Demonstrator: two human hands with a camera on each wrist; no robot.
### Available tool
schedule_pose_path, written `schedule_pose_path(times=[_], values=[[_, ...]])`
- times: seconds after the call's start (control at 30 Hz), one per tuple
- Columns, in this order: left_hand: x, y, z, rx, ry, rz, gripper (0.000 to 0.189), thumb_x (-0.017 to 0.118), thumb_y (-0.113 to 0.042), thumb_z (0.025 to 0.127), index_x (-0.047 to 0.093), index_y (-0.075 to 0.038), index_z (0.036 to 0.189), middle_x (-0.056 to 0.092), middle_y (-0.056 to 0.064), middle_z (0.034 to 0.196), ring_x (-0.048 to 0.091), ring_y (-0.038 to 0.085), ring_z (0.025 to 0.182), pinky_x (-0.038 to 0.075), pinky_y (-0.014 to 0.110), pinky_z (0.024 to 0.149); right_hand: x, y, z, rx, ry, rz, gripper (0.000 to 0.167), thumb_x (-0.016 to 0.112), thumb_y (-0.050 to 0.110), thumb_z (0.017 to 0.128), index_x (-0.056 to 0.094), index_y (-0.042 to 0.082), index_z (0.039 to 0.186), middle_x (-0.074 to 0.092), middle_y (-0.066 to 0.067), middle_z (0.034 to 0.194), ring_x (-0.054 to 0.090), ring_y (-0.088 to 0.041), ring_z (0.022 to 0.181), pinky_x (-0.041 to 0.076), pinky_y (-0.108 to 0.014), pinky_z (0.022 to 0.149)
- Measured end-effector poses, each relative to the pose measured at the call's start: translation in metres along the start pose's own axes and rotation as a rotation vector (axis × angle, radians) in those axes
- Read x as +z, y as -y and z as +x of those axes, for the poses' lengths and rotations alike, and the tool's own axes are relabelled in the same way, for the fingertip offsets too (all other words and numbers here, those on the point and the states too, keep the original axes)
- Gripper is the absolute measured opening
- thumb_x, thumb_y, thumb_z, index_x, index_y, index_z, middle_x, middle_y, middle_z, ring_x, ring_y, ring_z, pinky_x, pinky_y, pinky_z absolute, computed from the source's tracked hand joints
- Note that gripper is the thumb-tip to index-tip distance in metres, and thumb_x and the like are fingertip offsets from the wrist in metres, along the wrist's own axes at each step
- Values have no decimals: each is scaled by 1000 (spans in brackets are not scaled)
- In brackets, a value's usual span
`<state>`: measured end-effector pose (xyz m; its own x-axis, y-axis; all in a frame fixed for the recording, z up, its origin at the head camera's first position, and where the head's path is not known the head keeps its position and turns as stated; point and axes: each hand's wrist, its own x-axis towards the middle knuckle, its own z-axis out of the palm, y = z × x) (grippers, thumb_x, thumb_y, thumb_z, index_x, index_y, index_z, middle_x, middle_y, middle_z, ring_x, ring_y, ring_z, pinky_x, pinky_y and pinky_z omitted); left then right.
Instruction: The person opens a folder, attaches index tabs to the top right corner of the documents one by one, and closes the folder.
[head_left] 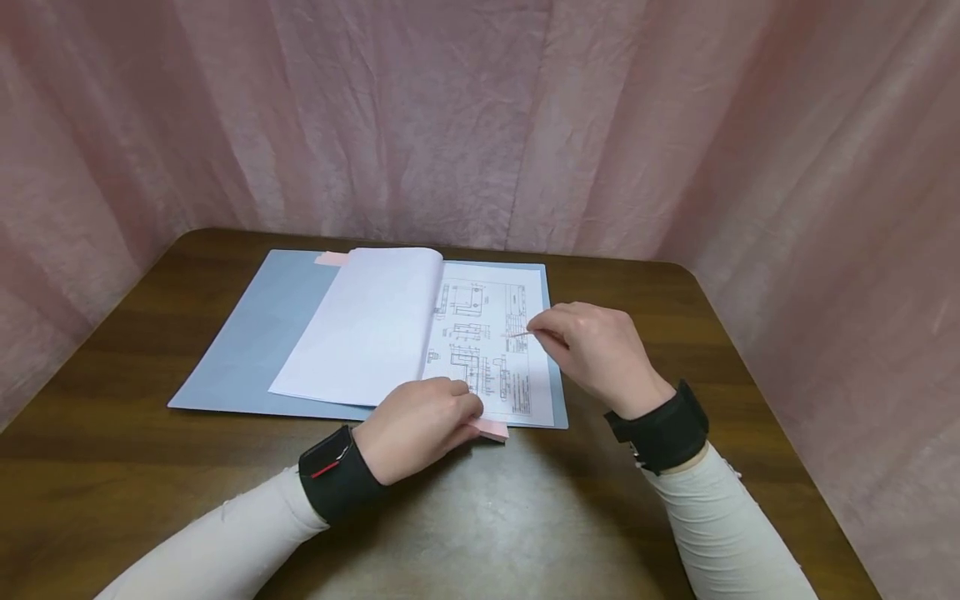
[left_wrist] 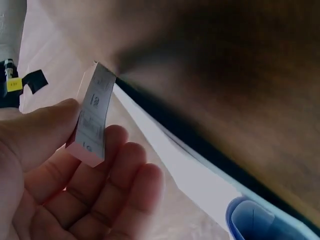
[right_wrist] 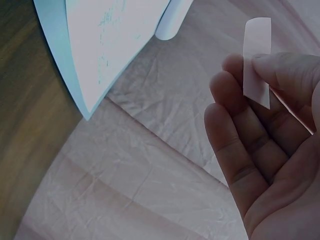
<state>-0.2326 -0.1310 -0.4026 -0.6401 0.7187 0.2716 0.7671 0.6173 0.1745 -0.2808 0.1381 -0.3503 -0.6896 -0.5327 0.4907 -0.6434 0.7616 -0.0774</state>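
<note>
My left hand point(head_left: 417, 421) holds a small pad of pink sticky notes point(left_wrist: 93, 115) by its edges, over the near edge of the papers. In the left wrist view the pad's printed underside shows, with the thumb on one side and fingers on the other. My right hand point(head_left: 600, 350) pinches a single pink sticky note point(right_wrist: 257, 65) between thumb and forefinger, above the right side of a page with technical drawings point(head_left: 487, 333). From the head view the note appears nearly edge-on. Whether it touches the page I cannot tell.
Beneath the papers lies an open light-blue folder point(head_left: 240, 333) on a brown wooden table point(head_left: 637, 292). White sheets point(head_left: 367, 325) are turned over to the left in a curl. A pink sticky tab point(head_left: 332, 258) sticks out at their top left. Pink curtains point(head_left: 450, 125) hang around the table.
</note>
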Motion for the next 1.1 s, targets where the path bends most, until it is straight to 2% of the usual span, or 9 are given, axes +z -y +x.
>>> schedule_pose_path(times=[0.1,0.3,0.6,0.83,0.97,1.1], values=[[2,-2,-2,3,32,0,16,90,-26,96,79,-15,97,65,-6,82,57,12,73,49,28,65,1,-1,-1,10,2,0,10,85,9,98,86,16,105,79,3,95,68,-13,77,54,-34,63],[4,-3,-1,-16,92,9,13,90,-24,96,79,-15,98,66,-6,82,57,11,73,49,28,65,2,-1,-1,9,1,6,11,86,8,97,86,16,104,79,3,95,67,-13,76,54,-35,63],[6,-4,-1,-3,106,60,13,91,-22,95,79,-16,97,69,-5,83,59,13,74,49,27,64,2,0,-1,21,22,16,11,88,8,95,86,14,103,80,1,95,67,-14,76,56,-34,65],[3,-1,3,-2,125,22,16,90,-25,95,80,-14,100,68,-4,84,58,13,74,50,29,66,5,-1,-1,29,31,18,9,88,12,96,86,14,104,80,1,96,68,-14,78,57,-35,67],[-1,3,7,-29,88,30,17,89,-25,96,81,-12,105,69,-2,87,58,15,75,52,30,69,9,-2,-2,28,38,7,9,89,15,97,87,15,106,79,2,95,67,-14,78,56,-33,66],[-1,12,12,-56,40,106,20,90,-23,95,82,-10,109,73,2,93,61,18,77,56,31,71,14,-4,-2,24,29,-7,10,90,18,96,87,15,106,79,2,94,66,-14,77,55,-32,64]])
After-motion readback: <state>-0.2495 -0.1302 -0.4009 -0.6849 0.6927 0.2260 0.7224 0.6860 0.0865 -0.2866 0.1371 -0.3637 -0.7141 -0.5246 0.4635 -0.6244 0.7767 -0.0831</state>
